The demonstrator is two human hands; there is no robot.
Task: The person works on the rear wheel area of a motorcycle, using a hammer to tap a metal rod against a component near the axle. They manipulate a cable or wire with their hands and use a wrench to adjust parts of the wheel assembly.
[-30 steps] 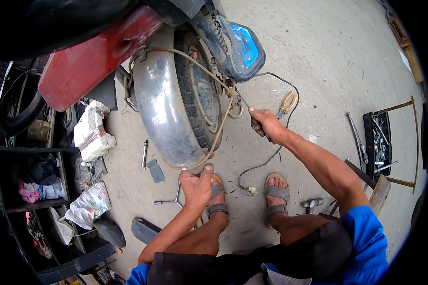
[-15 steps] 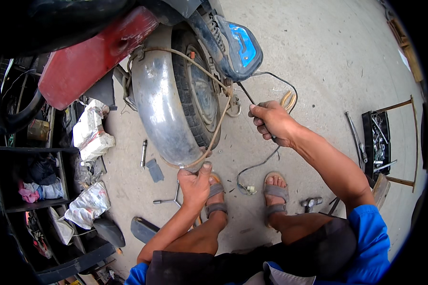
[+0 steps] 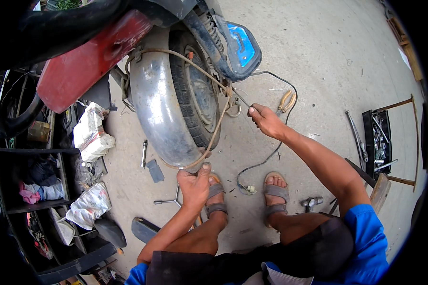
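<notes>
A scooter wheel with a dark tyre (image 3: 188, 95) stands under a curved, silvery metal fender (image 3: 152, 102). My left hand (image 3: 193, 185) is closed on the fender's near lower end, thumb on the outside. A brown stay (image 3: 216, 130) runs from the fender's rim to the hub. My right hand (image 3: 268, 122) grips a thin metal rod (image 3: 241, 99), whose far end reaches the axle where the stay meets it. What kind of tool the rod is cannot be made out. Most of its handle is hidden in my fist.
Yellow-handled pliers (image 3: 286, 101) and a black cable (image 3: 295, 85) lie right of the wheel. A socket tray (image 3: 378, 137), a ratchet (image 3: 356, 135) and a hammer (image 3: 311, 203) sit farther right. A three-way wrench (image 3: 169, 202) lies near my foot; a shelf (image 3: 33, 206) stands left.
My right hand has moved slightly left and up with the rod, uncovering the pliers. The fender and wheel have shifted slightly left. My left hand keeps its grip.
</notes>
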